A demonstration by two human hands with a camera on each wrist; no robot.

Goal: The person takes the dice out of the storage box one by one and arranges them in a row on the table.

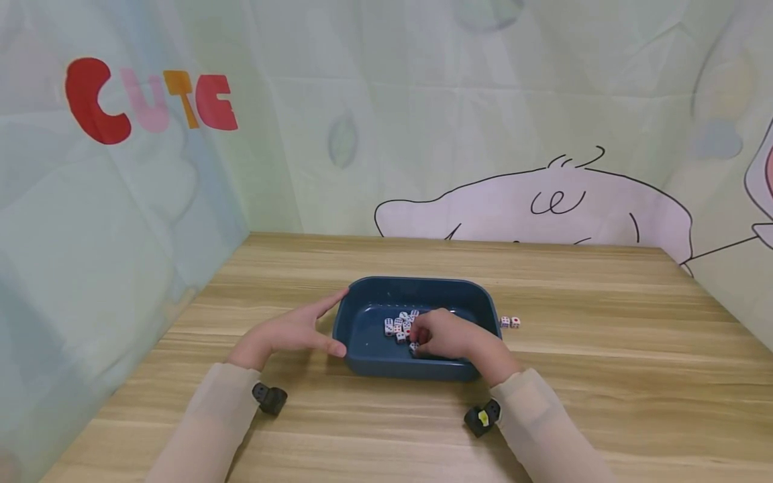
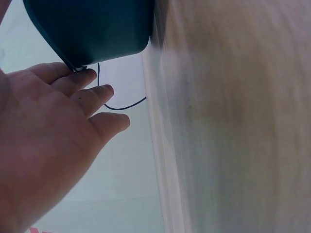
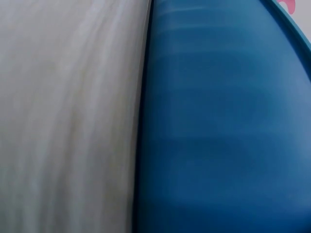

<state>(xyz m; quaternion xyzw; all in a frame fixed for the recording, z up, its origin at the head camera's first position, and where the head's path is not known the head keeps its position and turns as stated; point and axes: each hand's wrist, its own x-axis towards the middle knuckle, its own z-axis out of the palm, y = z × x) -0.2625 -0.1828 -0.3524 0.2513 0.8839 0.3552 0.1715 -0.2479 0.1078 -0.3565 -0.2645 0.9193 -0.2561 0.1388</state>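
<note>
A dark blue rectangular tray [image 1: 398, 369] stands on the wooden table with several white dice [image 1: 398, 325] clustered near its middle. My left hand [image 1: 296, 329] rests against the tray's left end, thumb and fingers spread along it. In the left wrist view, the fingers of that left hand [image 2: 63, 111] touch the tray's side [image 2: 97, 29]. Reaching over the front right rim, my right hand [image 1: 449, 333] has its fingers curled at the dice and pinches a die [image 1: 413, 347], partly hidden by the fingertips. Only the tray's outer wall [image 3: 218, 121] and table fill the right wrist view.
Two dice [image 1: 510, 322] lie on the table [image 1: 604, 376] just right of the tray. A printed fabric backdrop [image 1: 423, 134] stands behind and at the sides of the table. Each wrist carries a small black camera [image 1: 270, 398].
</note>
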